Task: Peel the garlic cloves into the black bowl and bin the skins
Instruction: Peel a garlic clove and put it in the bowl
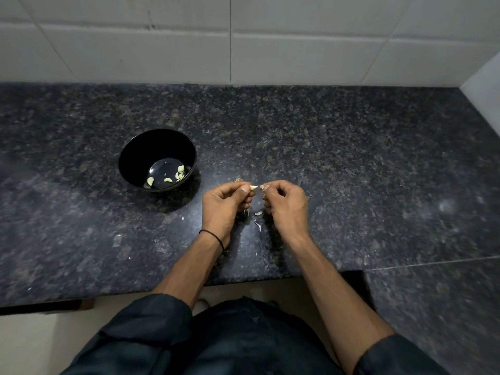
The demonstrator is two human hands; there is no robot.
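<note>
A black bowl [135, 155] stands on the dark granite counter, left of my hands, with several peeled garlic cloves [167, 180] in its bottom. My left hand [224, 203] pinches a pale garlic clove [253, 187] between thumb and fingers. My right hand [286, 204] is curled close beside it, its fingertips pinching a scrap of skin at the clove's tip. Bits of papery skin [258, 213] lie on the counter under and between my hands. More garlic [238, 180] shows just behind my left hand, mostly hidden.
The granite counter [351, 163] runs to a tiled wall [243, 39] behind and a wall corner at the right. Its front edge lies near my waist, and a lower section [433, 307] steps out at the right. No bin is in view.
</note>
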